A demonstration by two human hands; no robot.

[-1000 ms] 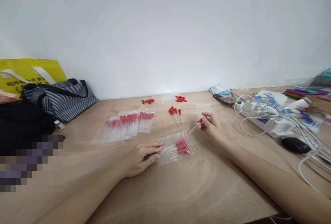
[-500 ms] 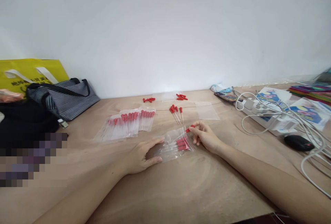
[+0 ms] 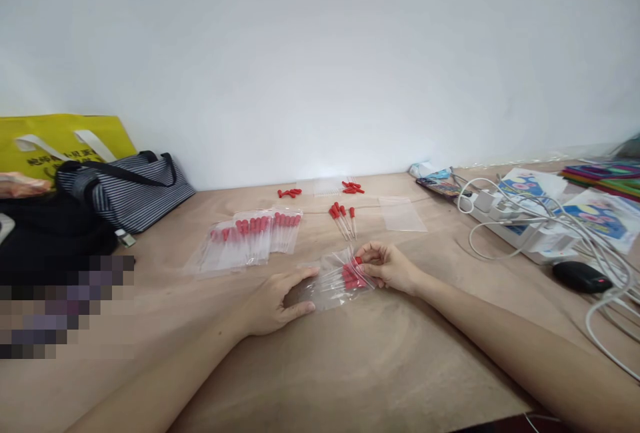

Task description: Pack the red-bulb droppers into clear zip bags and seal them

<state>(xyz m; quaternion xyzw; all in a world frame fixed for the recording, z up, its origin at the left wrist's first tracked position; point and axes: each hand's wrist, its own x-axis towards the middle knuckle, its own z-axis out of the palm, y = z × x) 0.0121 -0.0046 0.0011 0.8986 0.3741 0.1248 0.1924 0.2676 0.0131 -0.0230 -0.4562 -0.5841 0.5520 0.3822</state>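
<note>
A clear zip bag (image 3: 325,293) lies flat in front of me, with several red-topped droppers (image 3: 353,275) inside, their bulbs toward the bag's right-hand opening. My left hand (image 3: 280,299) rests at the bag's left edge, thumb and fingers spread apart around its corner. At the opening, my right hand (image 3: 385,266) pinches a red bulb (image 3: 358,261) at the bag's mouth. Behind the bag, several loose droppers (image 3: 343,216) lie on the table. Filled bags of droppers (image 3: 253,239) overlap to the left, and a flat bag (image 3: 403,213) lies to the right.
Red bulbs (image 3: 289,193) and more red pieces (image 3: 353,187) lie near the wall. On the left are a striped bag (image 3: 130,189) and a yellow bag (image 3: 107,127). Cables, a power strip (image 3: 505,227) and a black mouse (image 3: 581,277) occupy the right.
My right hand has moved slightly left and down, bringing the red bulb into the bag's mouth beside the other bulbs. My left hand has stayed nearly still.
</note>
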